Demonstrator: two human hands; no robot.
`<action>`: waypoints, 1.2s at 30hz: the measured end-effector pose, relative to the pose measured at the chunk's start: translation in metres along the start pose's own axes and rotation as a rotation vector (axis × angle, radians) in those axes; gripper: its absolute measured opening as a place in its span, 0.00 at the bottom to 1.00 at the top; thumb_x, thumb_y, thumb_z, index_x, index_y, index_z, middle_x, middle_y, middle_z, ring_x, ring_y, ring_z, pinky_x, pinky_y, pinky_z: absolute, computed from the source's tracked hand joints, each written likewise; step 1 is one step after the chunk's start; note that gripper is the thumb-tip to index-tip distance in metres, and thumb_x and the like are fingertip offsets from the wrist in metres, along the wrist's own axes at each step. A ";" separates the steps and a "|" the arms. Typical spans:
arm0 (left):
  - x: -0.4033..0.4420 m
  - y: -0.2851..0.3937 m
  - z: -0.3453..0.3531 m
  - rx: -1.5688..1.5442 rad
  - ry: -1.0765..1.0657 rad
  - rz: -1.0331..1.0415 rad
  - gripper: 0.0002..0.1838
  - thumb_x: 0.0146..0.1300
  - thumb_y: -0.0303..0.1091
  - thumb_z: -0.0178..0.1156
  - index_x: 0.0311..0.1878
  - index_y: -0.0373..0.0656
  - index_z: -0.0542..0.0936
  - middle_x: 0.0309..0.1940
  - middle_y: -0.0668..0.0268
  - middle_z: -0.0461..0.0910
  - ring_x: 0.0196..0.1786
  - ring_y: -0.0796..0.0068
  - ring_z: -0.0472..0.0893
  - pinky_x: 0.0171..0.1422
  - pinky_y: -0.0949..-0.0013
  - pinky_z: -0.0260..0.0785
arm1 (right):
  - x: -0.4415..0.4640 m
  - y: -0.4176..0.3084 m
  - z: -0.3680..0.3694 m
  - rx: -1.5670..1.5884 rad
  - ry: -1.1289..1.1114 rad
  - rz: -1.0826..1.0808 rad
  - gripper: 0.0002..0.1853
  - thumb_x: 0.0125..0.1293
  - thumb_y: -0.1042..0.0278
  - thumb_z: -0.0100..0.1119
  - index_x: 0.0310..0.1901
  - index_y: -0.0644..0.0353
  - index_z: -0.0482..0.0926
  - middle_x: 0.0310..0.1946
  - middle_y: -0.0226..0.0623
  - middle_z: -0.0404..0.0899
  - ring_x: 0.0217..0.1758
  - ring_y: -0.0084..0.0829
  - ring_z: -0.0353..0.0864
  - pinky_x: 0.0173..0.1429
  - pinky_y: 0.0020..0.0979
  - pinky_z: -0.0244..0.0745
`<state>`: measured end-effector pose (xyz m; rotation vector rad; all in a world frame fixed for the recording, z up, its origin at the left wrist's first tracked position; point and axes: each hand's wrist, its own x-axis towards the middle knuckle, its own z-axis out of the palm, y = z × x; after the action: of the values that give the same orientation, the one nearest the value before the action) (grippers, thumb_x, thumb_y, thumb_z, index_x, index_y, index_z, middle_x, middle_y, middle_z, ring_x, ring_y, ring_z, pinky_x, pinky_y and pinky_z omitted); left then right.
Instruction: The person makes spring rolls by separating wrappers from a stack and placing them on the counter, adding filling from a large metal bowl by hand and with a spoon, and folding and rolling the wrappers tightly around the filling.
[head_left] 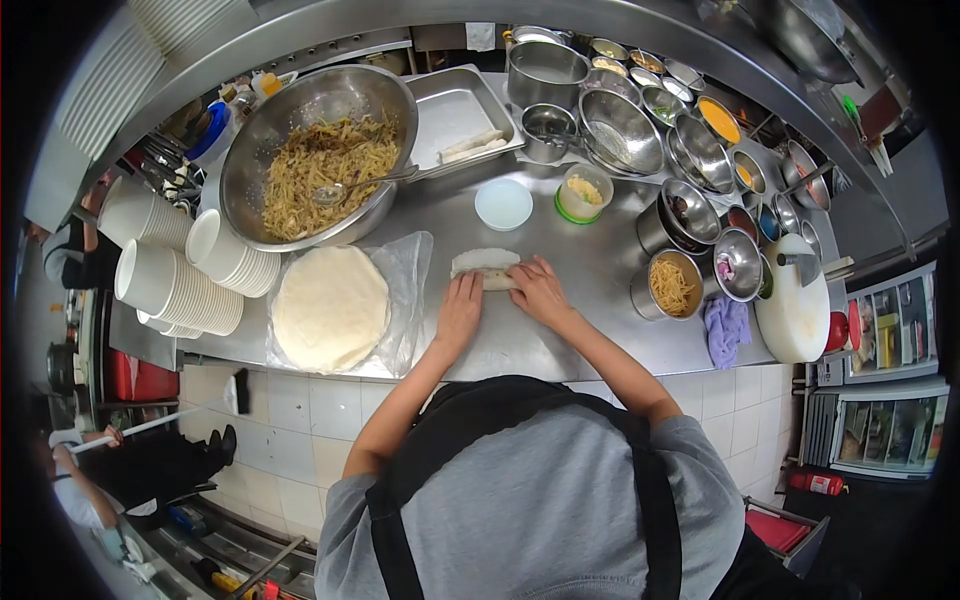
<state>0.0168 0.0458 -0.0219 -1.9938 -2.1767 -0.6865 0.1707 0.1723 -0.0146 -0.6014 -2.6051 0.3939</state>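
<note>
A partly rolled spring roll lies on the steel counter in front of me, with the pale loose end of its wrapper spread flat on the far side. My left hand has its fingers over the roll's left end. At the right end, my right hand grips it the same way. To the left, a stack of round wrappers rests on a plastic bag. Finished-looking rolls lie in a metal tray at the back.
A large steel bowl holds shredded filling and a spoon. Beyond my hands sit a pale blue dish and a green-based tub. Stacked white containers stand left; several steel bowls crowd the right. Someone with a broom is at left.
</note>
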 end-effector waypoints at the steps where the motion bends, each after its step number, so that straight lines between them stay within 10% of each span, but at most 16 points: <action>1: 0.000 0.003 -0.002 0.015 0.003 0.004 0.27 0.54 0.25 0.53 0.62 0.46 0.71 0.53 0.55 0.70 0.60 0.56 0.69 0.63 0.59 0.65 | 0.001 0.000 -0.001 0.003 -0.033 0.012 0.15 0.52 0.68 0.62 0.44 0.59 0.77 0.43 0.42 0.80 0.53 0.39 0.75 0.71 0.46 0.54; 20: -0.001 0.003 0.009 0.203 0.143 0.021 0.28 0.55 0.28 0.52 0.62 0.57 0.73 0.50 0.60 0.72 0.55 0.53 0.70 0.59 0.56 0.67 | 0.113 0.038 -0.018 -0.139 -0.123 -0.052 0.06 0.51 0.71 0.65 0.33 0.52 0.82 0.36 0.23 0.81 0.46 0.31 0.71 0.53 0.39 0.57; 29: 0.000 -0.005 0.012 0.153 0.138 0.040 0.24 0.55 0.30 0.54 0.58 0.55 0.74 0.51 0.61 0.72 0.53 0.54 0.72 0.57 0.56 0.68 | 0.095 0.013 0.020 0.203 -0.594 -0.227 0.27 0.73 0.43 0.33 0.58 0.47 0.77 0.58 0.27 0.74 0.63 0.29 0.63 0.62 0.39 0.57; 36: 0.004 -0.004 0.006 0.153 0.142 0.006 0.25 0.53 0.27 0.54 0.57 0.47 0.73 0.47 0.62 0.73 0.52 0.57 0.72 0.55 0.59 0.70 | 0.113 0.011 0.023 0.023 -0.559 -0.421 0.24 0.73 0.47 0.38 0.62 0.48 0.73 0.64 0.20 0.69 0.65 0.30 0.61 0.64 0.39 0.57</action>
<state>0.0132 0.0520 -0.0262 -1.8180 -2.0737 -0.6201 0.0722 0.2314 0.0010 0.0995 -3.1424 0.5057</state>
